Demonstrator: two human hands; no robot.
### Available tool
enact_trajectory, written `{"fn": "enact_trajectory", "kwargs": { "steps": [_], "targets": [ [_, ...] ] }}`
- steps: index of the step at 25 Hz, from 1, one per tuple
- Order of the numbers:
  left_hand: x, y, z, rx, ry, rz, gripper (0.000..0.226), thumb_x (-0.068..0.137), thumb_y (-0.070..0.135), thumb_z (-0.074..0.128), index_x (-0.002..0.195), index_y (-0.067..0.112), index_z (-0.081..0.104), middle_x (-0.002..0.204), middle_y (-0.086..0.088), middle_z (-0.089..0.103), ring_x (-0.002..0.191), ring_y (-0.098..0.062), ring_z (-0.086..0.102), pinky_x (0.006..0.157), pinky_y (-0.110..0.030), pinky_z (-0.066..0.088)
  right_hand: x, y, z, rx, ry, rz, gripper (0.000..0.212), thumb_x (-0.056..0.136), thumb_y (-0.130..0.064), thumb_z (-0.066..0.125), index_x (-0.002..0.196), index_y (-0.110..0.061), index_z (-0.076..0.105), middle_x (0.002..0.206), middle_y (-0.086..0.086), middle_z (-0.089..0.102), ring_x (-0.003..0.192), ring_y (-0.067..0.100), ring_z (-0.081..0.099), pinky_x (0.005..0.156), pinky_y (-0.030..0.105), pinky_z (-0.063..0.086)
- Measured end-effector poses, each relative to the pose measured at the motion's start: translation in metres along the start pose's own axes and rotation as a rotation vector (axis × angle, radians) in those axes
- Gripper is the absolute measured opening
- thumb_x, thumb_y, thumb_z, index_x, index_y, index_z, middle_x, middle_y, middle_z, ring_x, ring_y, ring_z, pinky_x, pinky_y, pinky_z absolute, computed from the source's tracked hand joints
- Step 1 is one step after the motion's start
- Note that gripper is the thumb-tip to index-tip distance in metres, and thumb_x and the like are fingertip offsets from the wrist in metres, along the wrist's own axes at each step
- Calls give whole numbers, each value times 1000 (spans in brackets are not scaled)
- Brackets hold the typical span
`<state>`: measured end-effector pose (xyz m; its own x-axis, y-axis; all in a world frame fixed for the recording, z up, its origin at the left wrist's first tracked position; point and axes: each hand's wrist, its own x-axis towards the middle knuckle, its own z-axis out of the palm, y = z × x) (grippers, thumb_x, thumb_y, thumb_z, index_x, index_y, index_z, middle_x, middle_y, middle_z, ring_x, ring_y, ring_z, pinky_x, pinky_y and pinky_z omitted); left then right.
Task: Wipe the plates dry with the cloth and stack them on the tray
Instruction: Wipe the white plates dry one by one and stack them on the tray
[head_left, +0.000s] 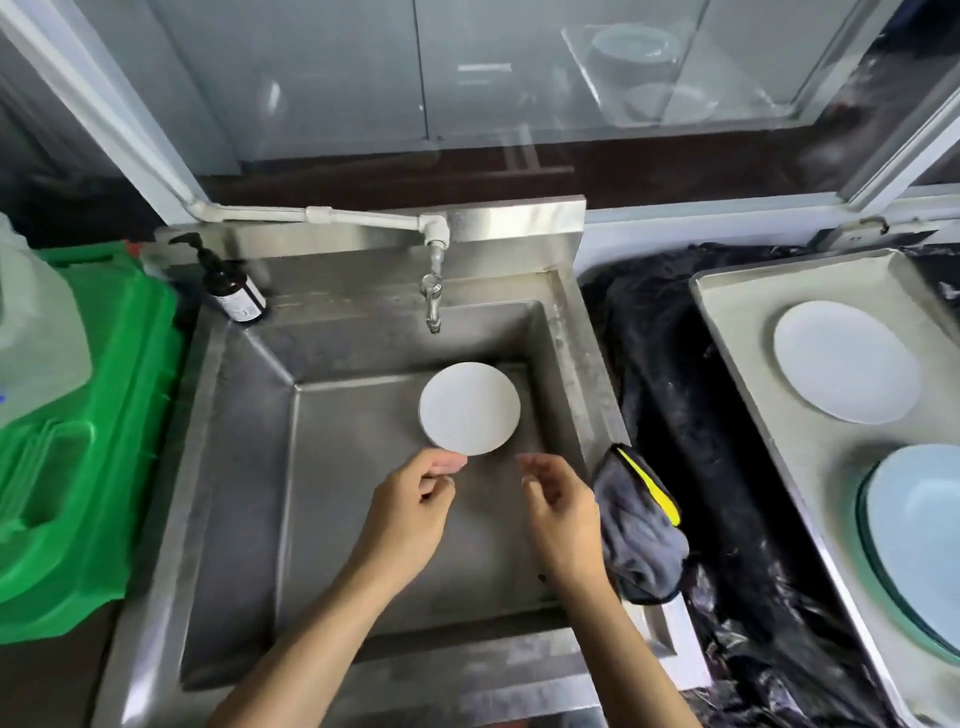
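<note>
A small white plate (469, 408) sits mid-frame, pinched at its near edge by the left hand (415, 512). The right hand (563, 506) is loose and holds nothing. The gray cloth (641, 540) lies just right of it.

Steel sink (239, 467); tap (432, 301); pump bottle (236, 296), perhaps soap; green crate (93, 415).

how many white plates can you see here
2. One small white plate is held over the sink, pinched at its near edge by the left hand. One white plate lies on the tray at right. No others show.
</note>
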<state>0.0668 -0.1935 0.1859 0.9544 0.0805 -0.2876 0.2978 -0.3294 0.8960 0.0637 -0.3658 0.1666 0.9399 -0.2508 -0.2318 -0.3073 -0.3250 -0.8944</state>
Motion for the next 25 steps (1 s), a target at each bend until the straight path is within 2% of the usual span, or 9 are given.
{"fn": "enact_trajectory", "kwargs": {
  "steps": [4, 7, 12, 15, 18, 19, 21, 23, 25],
  "targets": [
    [5, -39, -14, -28, 7, -51, 36, 95, -2, 56, 101, 30, 72, 106, 14, 74, 103, -4, 68, 98, -45, 55, -8, 20, 29, -25, -2, 62, 22, 97, -5, 60, 108, -19, 72, 101, -7, 75, 97, 13, 70, 92, 34, 54],
    [22, -62, -12, -51, 28, -110, 36, 95, -3, 56, 102, 28, 72, 106, 14, 74, 105, -7, 69, 99, -46, 54, 7, 42, 46, -81, -9, 109, 21, 96, -7, 60, 108, -20, 73, 94, -12, 74, 89, 10, 68, 85, 31, 52],
    [77, -115, 4, -50, 86, -130, 37, 95, -2, 55, 103, 30, 72, 103, 17, 73, 101, -5, 69, 95, -44, 57, 70, 84, 81, -83, -19, 156, 26, 98, -7, 59, 114, -24, 71, 95, -21, 68, 91, 3, 65, 85, 28, 52],
    [117, -145, 17, -34, 119, -136, 37, 94, -3, 54, 106, 29, 70, 104, 15, 73, 102, -7, 69, 96, -41, 56, 116, 110, 101, -52, 7, 178, 26, 100, -11, 58, 117, -27, 68, 96, -22, 67, 89, -1, 65, 79, 25, 52],
    [159, -171, 29, 20, 148, -114, 34, 95, 0, 56, 111, 28, 68, 109, 16, 71, 103, -1, 67, 91, -18, 53, 159, 135, 119, -2, 68, 215, 26, 102, -14, 57, 116, -35, 64, 95, -19, 66, 86, -5, 64, 81, 28, 52],
    [172, -177, 33, 38, 155, -111, 33, 96, 2, 55, 113, 28, 67, 112, 17, 70, 105, 0, 66, 86, -8, 49, 172, 143, 125, 8, 95, 223, 27, 102, -14, 56, 118, -35, 63, 96, -19, 66, 86, -5, 64, 83, 28, 52],
    [199, -189, 41, 35, 163, -134, 35, 98, 3, 52, 121, 27, 65, 122, 16, 66, 113, -1, 63, 81, 1, 41, 198, 158, 137, 32, 160, 244, 30, 102, -13, 54, 126, -28, 65, 103, -14, 67, 87, -1, 63, 85, 28, 48],
    [220, -199, 48, 26, 165, -176, 41, 98, 5, 49, 130, 28, 59, 131, 13, 61, 120, -3, 58, 83, 0, 38, 217, 169, 148, 79, 234, 290, 34, 101, -13, 52, 133, -20, 63, 117, 0, 67, 96, 9, 63, 87, 28, 45],
    [237, -207, 51, 75, 172, -208, 45, 98, 9, 48, 138, 30, 53, 137, 12, 56, 119, -2, 53, 92, -13, 40, 229, 177, 156, 113, 298, 328, 39, 101, -14, 51, 138, -17, 61, 128, 7, 63, 106, 15, 58, 91, 29, 43]
  ]
}}
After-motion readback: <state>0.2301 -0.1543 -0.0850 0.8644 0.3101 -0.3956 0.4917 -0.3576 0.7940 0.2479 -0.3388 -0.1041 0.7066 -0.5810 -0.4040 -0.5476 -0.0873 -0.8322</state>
